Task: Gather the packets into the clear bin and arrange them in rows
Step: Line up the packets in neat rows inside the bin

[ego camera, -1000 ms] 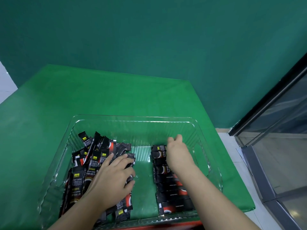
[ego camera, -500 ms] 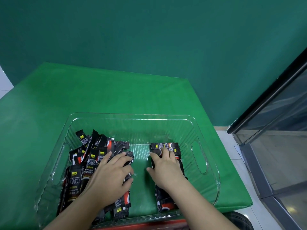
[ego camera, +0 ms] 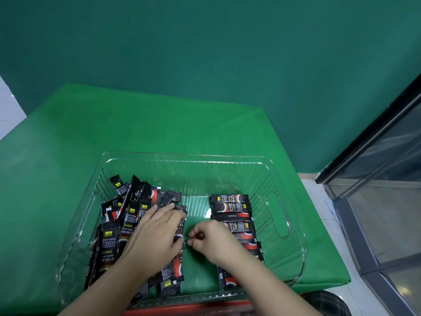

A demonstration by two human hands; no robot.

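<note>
Shifted off the neat row of black-and-red foil coffee packets (ego camera: 232, 208) in the clear plastic bin (ego camera: 282, 169), the right hand (ego camera: 211, 244) now curls empty-fingered beside the loose heap of black stick packets (ego camera: 127, 213) under the flat-spread left hand (ego camera: 155, 233) — light, slick, floppy sachets, likely best pinched mid-length.

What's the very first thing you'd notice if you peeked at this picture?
Two bare hands reach into a clear bin on a bright green table. The left hand rests on a jumbled heap of black coffee packets on the bin's left side. The right hand, fingers curled, hangs beside a neat row of packets on the right.
</note>
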